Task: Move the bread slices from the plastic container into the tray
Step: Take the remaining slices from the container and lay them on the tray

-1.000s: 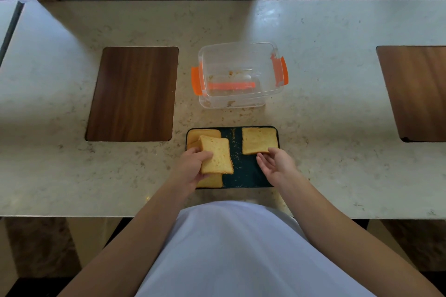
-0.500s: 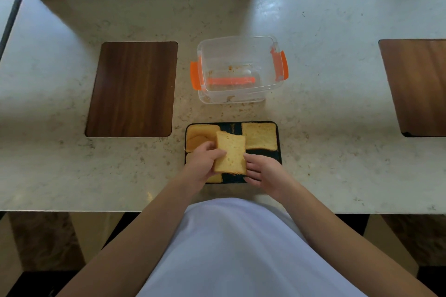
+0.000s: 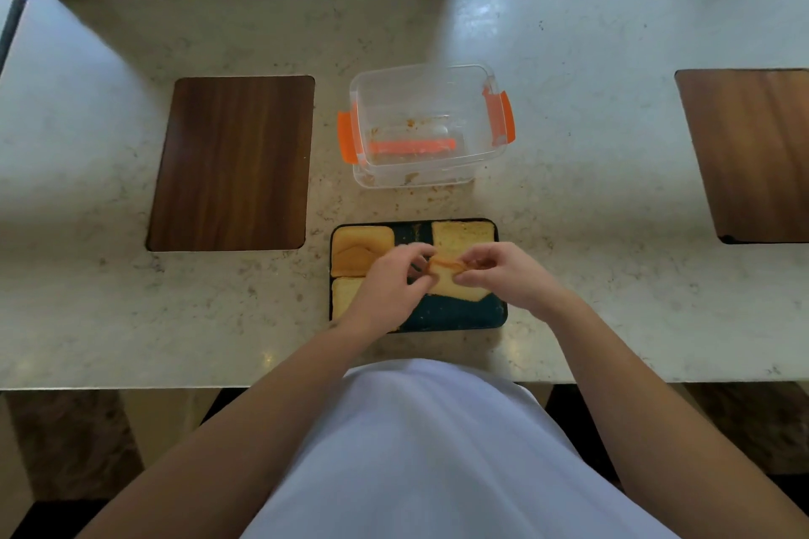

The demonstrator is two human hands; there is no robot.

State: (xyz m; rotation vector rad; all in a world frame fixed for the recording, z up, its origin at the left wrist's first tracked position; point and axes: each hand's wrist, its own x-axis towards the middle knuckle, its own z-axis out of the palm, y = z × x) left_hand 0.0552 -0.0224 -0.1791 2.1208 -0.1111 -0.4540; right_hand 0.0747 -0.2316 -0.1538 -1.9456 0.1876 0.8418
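A dark tray [image 3: 455,315] lies at the near edge of the counter. Bread slices rest in it: one at the far left [image 3: 359,249], one at the far right [image 3: 464,234], one at the near left [image 3: 343,295], partly under my wrist. Over the tray's middle, my left hand [image 3: 389,280] and my right hand [image 3: 499,271] both pinch the top edge of another bread slice [image 3: 451,284], tilted above the tray. Behind the tray stands the clear plastic container [image 3: 424,127] with orange clips, holding only crumbs.
Two dark wooden panels are set into the stone counter, one at the left [image 3: 236,162] and one at the right [image 3: 753,153]. Crumbs lie on the counter between container and tray. A window frame runs along the far edge.
The slice in my left hand moved from the tray's left side to its middle. My right hand came in and took hold of it too.
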